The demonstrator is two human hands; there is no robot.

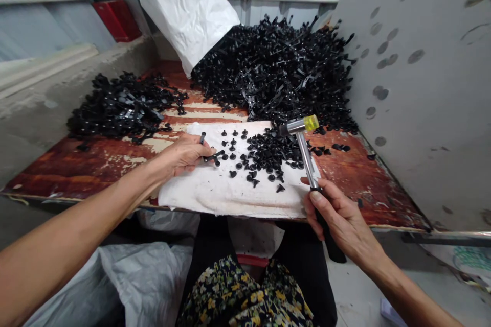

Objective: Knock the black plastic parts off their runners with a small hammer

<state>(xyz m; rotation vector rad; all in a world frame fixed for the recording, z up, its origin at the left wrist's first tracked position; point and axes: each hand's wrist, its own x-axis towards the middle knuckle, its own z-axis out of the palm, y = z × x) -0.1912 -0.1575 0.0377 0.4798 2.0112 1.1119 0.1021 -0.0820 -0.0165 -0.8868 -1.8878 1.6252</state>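
**Hammer and black parts at a worn bench**

A scuffed red-brown wooden bench (76, 163) stands against a pale wall, with a grey board (422, 87) marked by round dark spots leaning at its right side. A white sack (184, 5) hangs over the back of the bench, and a large heap of black plastic parts (276, 69) spills from its mouth. A smaller heap (118, 104) lies well apart at the left.

A white cloth (215, 191) covers the near edge of the bench. Loose black caps (268, 150) are scattered and bunched on it.

The left hand (186, 153) rests on the cloth's left part, fingers pinched on a small black strip piece (213, 157) that lies against the cloth. The right hand (339, 217) is closed around the black grip of a small hammer (305, 150). Its metal shaft rises over the cloth's right edge, and its head, with a yellow tip, hangs above the bunched caps.

A green print (473, 258) on a sheet at lower right is too blurred to read. A dark floral garment (238, 291) shows below the bench.
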